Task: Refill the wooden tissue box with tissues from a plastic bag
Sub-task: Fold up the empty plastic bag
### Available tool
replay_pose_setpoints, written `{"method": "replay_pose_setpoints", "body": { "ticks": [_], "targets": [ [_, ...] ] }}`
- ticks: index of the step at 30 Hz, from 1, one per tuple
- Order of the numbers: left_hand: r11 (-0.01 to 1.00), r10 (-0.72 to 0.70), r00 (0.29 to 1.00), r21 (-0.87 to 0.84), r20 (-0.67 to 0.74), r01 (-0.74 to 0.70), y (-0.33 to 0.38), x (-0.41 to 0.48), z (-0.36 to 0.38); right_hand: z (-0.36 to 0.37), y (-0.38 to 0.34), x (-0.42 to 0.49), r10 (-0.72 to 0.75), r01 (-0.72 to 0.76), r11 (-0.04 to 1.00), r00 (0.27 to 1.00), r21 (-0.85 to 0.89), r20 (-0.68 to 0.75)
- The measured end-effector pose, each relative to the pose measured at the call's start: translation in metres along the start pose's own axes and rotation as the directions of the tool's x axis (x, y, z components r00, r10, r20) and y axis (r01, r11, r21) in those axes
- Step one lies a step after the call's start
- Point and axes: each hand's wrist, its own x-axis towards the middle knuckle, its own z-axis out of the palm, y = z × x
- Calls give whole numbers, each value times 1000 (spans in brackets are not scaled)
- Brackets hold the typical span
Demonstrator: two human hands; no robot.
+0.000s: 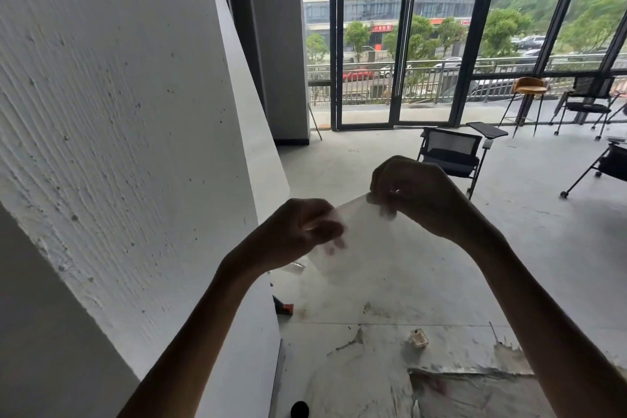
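Left grip (302, 231) and right grip (414, 193) pinch the top corners of my clear plastic bag (359, 244), held up over the floor (509, 248); thin, limp and slippery, it likely handles best by its edges.

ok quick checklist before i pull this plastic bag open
1. Left hand pinches the thin translucent plastic bag at its left edge: ok
2. Right hand pinches the bag's upper right corner: ok
3. Bag held up, clear of the grey concrete floor: ok
4. Bag mouth open: cannot tell, blurred
5. Tissues inside the bag: cannot tell
6. Wooden tissue box within view: not ok, none visible
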Motion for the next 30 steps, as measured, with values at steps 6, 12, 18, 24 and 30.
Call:
{"method": "replay_pose_setpoints", "body": {
  "ticks": [6, 12, 18, 24, 30],
  "targets": [
    [988, -149, 989, -27, 12, 149, -7, -12, -9, -45, 16, -11, 166, -139, 955, 983, 263, -82],
    [981, -193, 980, -16, -41, 193, -7, -12, 13, 12, 25, -16, 229, -170, 944, 955, -283, 191],
    [951, -308, 950, -2, -53, 309, -11, -29, 19, -11, 58, -22, 359, -378, 918, 921, 122, 153],
    [888, -457, 850, -88, -261, 451, -30, -59, 31, 24, 73, -24, 409, -485, 861, 840, 155, 357],
    [789, -565, 800, -413, -199, 455, -48, -84, 55, 84, 107, -23, 366, -509, 817, 820, 269, 439]
  ]
}}
